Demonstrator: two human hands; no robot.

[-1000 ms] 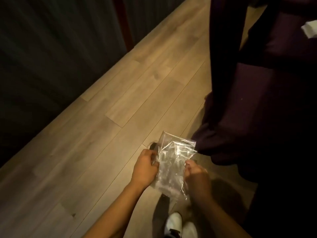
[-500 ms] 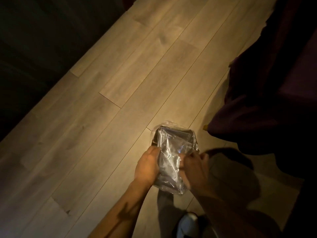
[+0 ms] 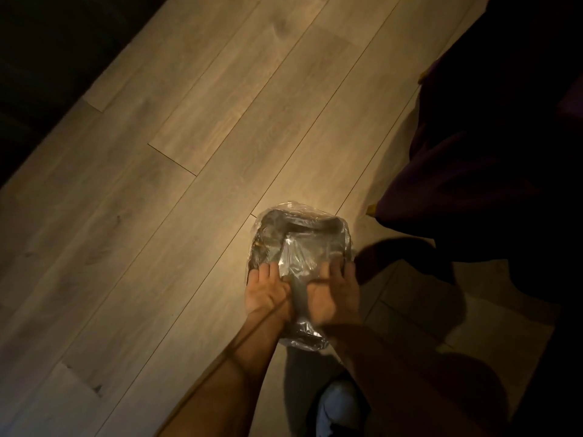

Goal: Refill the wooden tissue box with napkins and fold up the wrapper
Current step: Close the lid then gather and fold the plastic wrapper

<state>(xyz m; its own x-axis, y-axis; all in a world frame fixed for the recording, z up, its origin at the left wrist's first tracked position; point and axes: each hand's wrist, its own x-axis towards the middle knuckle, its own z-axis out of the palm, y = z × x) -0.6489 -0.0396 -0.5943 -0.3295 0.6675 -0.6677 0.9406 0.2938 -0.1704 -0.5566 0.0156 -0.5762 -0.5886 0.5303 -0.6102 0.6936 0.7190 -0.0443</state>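
Observation:
A clear, crinkled plastic wrapper is held over the wooden floor, its top edge curled over into a rounded fold. My left hand grips its left side, fingers spread on the plastic. My right hand grips its right side, slightly blurred. The lower end of the wrapper shows between my wrists. The wooden tissue box and the napkins are out of view.
Light wood-plank floor fills the scene. A dark purple sofa with a small gold foot stands at the right. A dark wall runs along the upper left. My white shoe is at the bottom.
The wrapper's flat upper part has been folded down and curled over. Both hands have shifted from pinching its sides to pressing on it. The view has tilted further down towards the floor.

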